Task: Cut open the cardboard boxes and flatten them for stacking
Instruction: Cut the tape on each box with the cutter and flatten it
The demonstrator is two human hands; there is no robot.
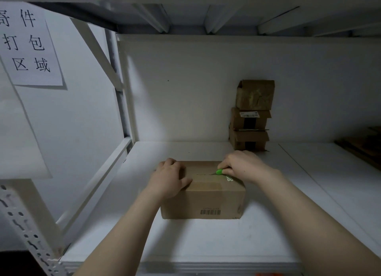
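Note:
A closed brown cardboard box point(208, 197) with a barcode on its front stands on the white shelf point(206, 240). My left hand point(168, 178) lies over the box's top left corner, fingers wrapped over the far edge and thumb on top. My right hand point(241, 165) pinches a small green cutter point(219, 172) whose tip sits in the taped middle seam on top. A thin slit runs left of the cutter along that seam.
Three cardboard boxes point(250, 115) are stacked against the back wall at the right. Flat brown cardboard pieces point(362, 146) lie at the far right of the shelf. A paper sign point(28, 43) hangs on the left. A perforated rack post point(26, 224) stands at lower left.

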